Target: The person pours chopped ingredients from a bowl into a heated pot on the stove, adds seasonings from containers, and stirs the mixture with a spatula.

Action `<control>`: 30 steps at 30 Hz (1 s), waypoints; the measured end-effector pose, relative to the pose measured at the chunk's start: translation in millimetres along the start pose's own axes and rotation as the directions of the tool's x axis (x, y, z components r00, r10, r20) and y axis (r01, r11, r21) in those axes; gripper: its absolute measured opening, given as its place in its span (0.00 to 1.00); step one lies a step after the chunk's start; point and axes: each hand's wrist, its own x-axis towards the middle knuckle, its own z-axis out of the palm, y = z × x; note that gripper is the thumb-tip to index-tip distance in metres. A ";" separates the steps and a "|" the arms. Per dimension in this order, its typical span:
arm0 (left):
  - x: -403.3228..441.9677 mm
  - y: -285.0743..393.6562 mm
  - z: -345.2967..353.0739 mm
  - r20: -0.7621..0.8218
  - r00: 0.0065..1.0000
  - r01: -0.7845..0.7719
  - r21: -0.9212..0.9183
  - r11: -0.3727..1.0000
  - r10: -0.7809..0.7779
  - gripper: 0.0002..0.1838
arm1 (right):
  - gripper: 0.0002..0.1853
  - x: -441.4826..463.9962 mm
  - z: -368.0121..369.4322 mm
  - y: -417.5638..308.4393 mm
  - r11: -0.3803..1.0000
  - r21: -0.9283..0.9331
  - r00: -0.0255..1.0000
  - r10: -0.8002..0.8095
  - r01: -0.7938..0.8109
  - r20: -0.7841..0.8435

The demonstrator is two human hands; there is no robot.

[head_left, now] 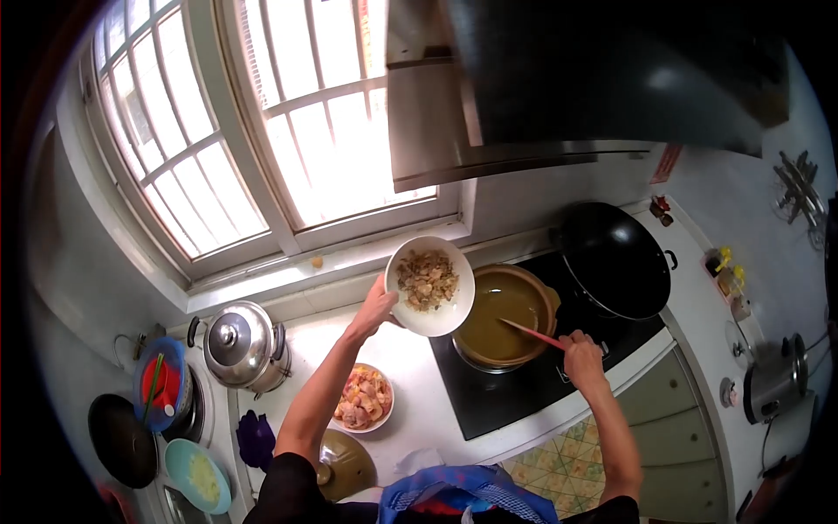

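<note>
My left hand (pixel 377 307) grips the rim of a white bowl (pixel 465 301), tilted so its inside faces me. Chopped brown food (pixel 428 279), perhaps meat or mushroom, lies in it. The bowl is at the left edge of a brown clay pot (pixel 552 301) on the black stove, with yellowish liquid (pixel 493 319) inside. My right hand (pixel 582 354) is closed around reddish chopsticks (pixel 541 336), their pale tips over or in the liquid; I cannot tell whether there are one or two sticks. Below my left forearm stands a bowl of raw meat pieces (pixel 365 402).
A black wok (pixel 615 262) sits on the stove's right side, under the range hood (pixel 602 79). To the left are a steel pot (pixel 237 345), a brown lid (pixel 349 463), a purple cloth-like item (pixel 256 441) and a turquoise bowl (pixel 188 458). A grey cooker (pixel 775 380) stands far right.
</note>
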 end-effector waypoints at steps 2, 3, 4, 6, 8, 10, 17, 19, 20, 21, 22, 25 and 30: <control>27.9 -4.5 21.7 -0.014 0.999 -0.048 0.099 0.994 0.049 0.28 | 0.11 -10.3 -3.1 0.1 0.999 -0.021 1.000 0.029 -0.029 -0.009; 39.0 -3.6 33.6 -0.048 0.980 -0.164 0.353 0.921 0.193 0.26 | 0.12 -14.9 -2.9 0.0 0.999 -0.029 0.999 0.039 -0.039 -0.018; 48.7 -4.4 45.0 -0.042 0.941 -0.251 0.581 0.774 0.336 0.24 | 0.12 -18.2 -3.9 0.1 0.998 -0.029 0.998 0.059 -0.059 -0.020; 61.5 -4.7 71.1 -0.041 0.953 -0.226 0.557 0.799 0.299 0.24 | 0.14 -24.8 -7.7 -0.7 0.998 -0.049 0.998 0.043 -0.046 -0.052; 70.4 -3.2 93.7 -0.017 0.943 -0.205 0.757 0.620 0.333 0.25 | 0.15 -29.3 -9.9 -2.5 0.995 -0.061 0.995 0.070 -0.074 -0.065; 71.1 3.8 110.3 0.077 0.952 -0.236 0.800 0.551 0.297 0.27 | 0.15 -32.8 -10.5 -3.1 0.996 -0.063 0.996 0.057 -0.062 -0.073; 79.4 -34.3 124.1 0.425 0.701 -0.595 0.791 0.141 0.573 0.31 | 0.14 -41.8 -17.8 -9.4 0.989 -0.141 0.993 0.037 -0.053 -0.115; 73.5 -26.4 124.3 0.453 0.692 -0.602 0.792 0.102 0.562 0.33 | 0.14 -43.2 -25.9 -11.5 0.985 -0.165 0.992 0.028 -0.047 -0.119; 70.2 -22.7 123.2 0.451 0.697 -0.600 0.793 0.107 0.558 0.33 | 0.15 -44.5 -32.1 -13.5 0.987 -0.148 0.993 0.047 -0.063 -0.111; 67.3 -17.9 122.1 0.437 0.686 -0.618 0.772 0.149 0.582 0.33 | 0.16 -44.9 -36.9 -15.3 0.988 -0.133 0.992 0.065 -0.078 -0.104; 66.1 -15.0 121.0 0.420 0.675 -0.636 0.748 0.189 0.607 0.34 | 0.16 -43.9 -40.5 -16.9 0.988 -0.134 0.993 0.061 -0.074 -0.099; 66.0 -12.1 117.6 0.319 0.691 -0.613 0.734 0.292 0.649 0.35 | 0.21 -32.3 -37.6 -24.3 0.979 -0.130 0.974 0.129 -0.155 -0.188; 68.5 -17.5 108.0 0.102 0.788 -0.451 0.767 0.457 0.606 0.35 | 0.18 -7.9 26.4 -27.5 0.983 -0.172 0.998 0.067 -0.068 -0.011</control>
